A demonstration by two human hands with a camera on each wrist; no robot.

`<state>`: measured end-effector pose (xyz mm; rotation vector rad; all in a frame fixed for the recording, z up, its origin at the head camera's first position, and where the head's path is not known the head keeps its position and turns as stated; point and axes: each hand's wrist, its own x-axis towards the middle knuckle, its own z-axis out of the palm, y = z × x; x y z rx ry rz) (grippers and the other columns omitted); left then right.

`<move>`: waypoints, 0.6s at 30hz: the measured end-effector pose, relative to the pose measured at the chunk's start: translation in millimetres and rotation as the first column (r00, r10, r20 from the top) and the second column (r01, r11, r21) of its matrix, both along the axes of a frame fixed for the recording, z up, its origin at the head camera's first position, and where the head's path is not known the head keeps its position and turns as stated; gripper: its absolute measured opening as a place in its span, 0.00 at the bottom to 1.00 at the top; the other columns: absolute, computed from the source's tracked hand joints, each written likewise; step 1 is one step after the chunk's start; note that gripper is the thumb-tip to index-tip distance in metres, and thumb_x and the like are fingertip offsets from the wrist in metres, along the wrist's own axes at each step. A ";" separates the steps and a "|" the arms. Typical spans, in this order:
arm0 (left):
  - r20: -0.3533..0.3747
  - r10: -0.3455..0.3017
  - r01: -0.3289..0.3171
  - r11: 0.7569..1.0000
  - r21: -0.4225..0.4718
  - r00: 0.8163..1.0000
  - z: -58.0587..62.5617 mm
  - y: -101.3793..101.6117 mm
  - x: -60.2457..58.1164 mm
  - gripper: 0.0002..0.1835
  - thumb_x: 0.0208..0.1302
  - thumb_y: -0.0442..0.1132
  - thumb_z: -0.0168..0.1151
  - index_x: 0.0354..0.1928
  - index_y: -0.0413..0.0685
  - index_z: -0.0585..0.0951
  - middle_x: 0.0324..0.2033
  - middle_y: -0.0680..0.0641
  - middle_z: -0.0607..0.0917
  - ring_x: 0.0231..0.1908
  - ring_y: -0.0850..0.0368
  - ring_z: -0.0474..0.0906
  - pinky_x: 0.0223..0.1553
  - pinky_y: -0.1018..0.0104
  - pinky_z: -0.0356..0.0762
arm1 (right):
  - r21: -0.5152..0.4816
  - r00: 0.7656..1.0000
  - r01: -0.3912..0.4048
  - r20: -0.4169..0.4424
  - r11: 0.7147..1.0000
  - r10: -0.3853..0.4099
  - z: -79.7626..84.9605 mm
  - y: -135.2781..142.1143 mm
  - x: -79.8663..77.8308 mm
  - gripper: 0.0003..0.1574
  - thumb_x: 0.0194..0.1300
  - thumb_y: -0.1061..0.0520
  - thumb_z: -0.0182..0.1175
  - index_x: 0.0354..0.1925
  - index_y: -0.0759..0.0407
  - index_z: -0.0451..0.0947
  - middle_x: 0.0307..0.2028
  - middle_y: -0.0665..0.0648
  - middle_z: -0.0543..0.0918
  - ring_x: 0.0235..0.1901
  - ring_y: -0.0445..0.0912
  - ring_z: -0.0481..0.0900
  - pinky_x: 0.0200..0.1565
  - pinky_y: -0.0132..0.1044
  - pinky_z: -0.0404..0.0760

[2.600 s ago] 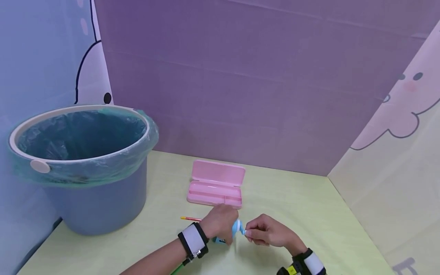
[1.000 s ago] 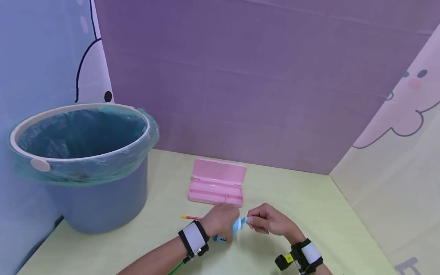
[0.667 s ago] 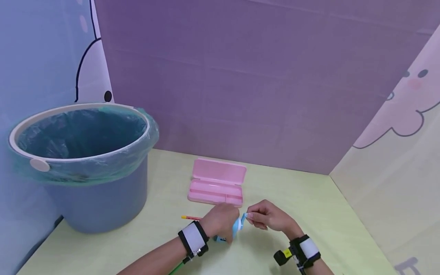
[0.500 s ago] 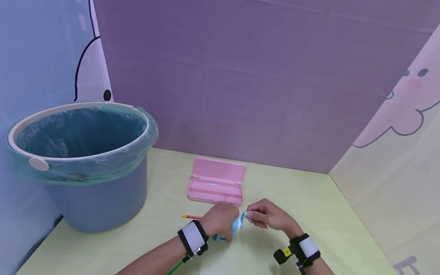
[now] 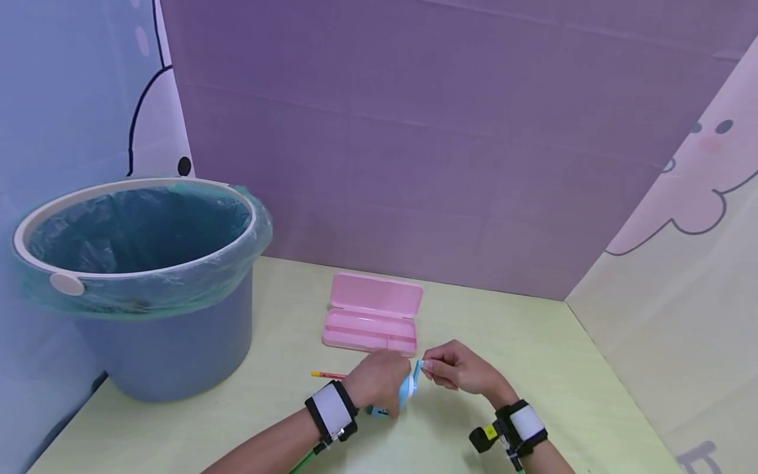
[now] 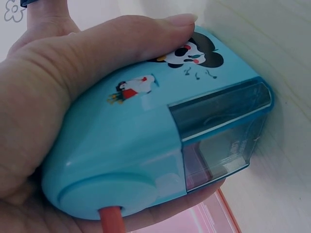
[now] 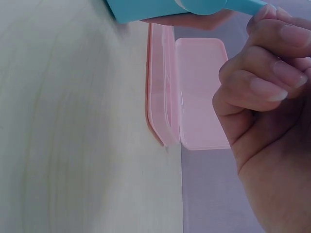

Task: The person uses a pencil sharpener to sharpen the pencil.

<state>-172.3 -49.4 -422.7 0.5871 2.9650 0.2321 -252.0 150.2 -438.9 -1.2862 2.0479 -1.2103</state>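
My left hand [image 5: 379, 380] grips a light blue pencil sharpener [image 6: 126, 131] lying on its side, with cartoon prints and a see-through shavings drawer [image 6: 218, 141]. A red pencil [image 6: 112, 221] sticks out of the hole in its front; in the head view the pencil's yellow end [image 5: 320, 374] points left. My right hand [image 5: 462, 370] pinches the end of the blue crank [image 5: 417, 372] between thumb and forefinger, at the sharpener's right side. In the right wrist view the other fingers [image 7: 267, 90] are curled. The pencil's tip is hidden inside the sharpener.
Just behind the hands lies an open pink pencil case [image 5: 370, 339] with its lid folded back. At the left stands a large blue bin [image 5: 172, 355] lined with a green bag. A purple backdrop [image 5: 414, 145] rises along the rear edge of the pale table [image 5: 509, 329].
My right hand has moved up and slightly left, swinging the crank from low to raised. My left hand, the sharpener and the pencil have stayed nearly in place.
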 end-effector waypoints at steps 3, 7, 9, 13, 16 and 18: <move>-0.003 -0.002 0.002 1.000 -0.001 1.000 -1.1 0.1 0.2 0.26 0.34 0.50 0.83 0.32 0.50 0.78 0.23 0.56 0.74 0.25 0.61 0.70 0.27 0.71 0.69 | -0.002 1.000 0.011 -0.010 1.000 -0.011 -1.5 -1.0 -0.1 0.22 0.77 0.53 0.49 0.29 0.67 0.75 0.15 0.51 0.64 0.13 0.38 0.60 0.18 0.29 0.60; -0.019 -0.014 0.014 1.000 -0.007 1.000 -0.8 -0.5 -0.5 0.25 0.33 0.50 0.83 0.30 0.51 0.77 0.22 0.57 0.74 0.24 0.61 0.70 0.26 0.71 0.69 | 0.011 1.000 0.028 -0.012 1.000 -0.028 -1.4 -2.6 -2.1 0.20 0.77 0.53 0.49 0.29 0.61 0.75 0.15 0.48 0.64 0.13 0.38 0.60 0.18 0.28 0.60; -0.021 -0.020 0.020 1.000 -0.004 1.000 -0.7 -0.7 -0.7 0.25 0.33 0.50 0.83 0.30 0.51 0.77 0.22 0.57 0.74 0.24 0.62 0.70 0.26 0.71 0.68 | 0.016 1.000 0.030 -0.008 0.999 -0.030 -1.5 -3.0 -2.9 0.21 0.77 0.53 0.49 0.29 0.65 0.75 0.16 0.47 0.64 0.13 0.38 0.60 0.18 0.28 0.60; -0.024 -0.016 0.016 1.000 0.007 1.000 -1.9 -0.9 -0.6 0.25 0.33 0.50 0.83 0.30 0.51 0.77 0.23 0.57 0.74 0.24 0.61 0.70 0.27 0.71 0.69 | 0.015 0.999 0.025 -0.020 1.000 -0.025 -2.9 -3.2 -3.6 0.24 0.77 0.55 0.48 0.31 0.74 0.73 0.15 0.48 0.64 0.13 0.38 0.60 0.18 0.28 0.61; -0.032 -0.014 0.014 1.000 0.011 0.999 -3.6 -1.0 -1.0 0.25 0.33 0.49 0.84 0.30 0.51 0.77 0.22 0.57 0.74 0.25 0.61 0.70 0.27 0.70 0.69 | 0.014 0.999 0.030 -0.035 0.999 -0.029 -4.4 -3.3 -4.2 0.25 0.77 0.55 0.48 0.31 0.76 0.73 0.15 0.49 0.64 0.13 0.38 0.60 0.18 0.28 0.61; -0.032 -0.016 0.016 1.000 0.017 0.999 -4.4 -0.7 -0.9 0.25 0.33 0.49 0.84 0.30 0.51 0.77 0.22 0.57 0.74 0.25 0.61 0.70 0.27 0.70 0.69 | 0.019 0.999 0.041 -0.032 0.999 -0.041 -5.8 -3.0 -4.4 0.25 0.77 0.54 0.48 0.32 0.76 0.73 0.16 0.48 0.64 0.13 0.38 0.60 0.18 0.28 0.61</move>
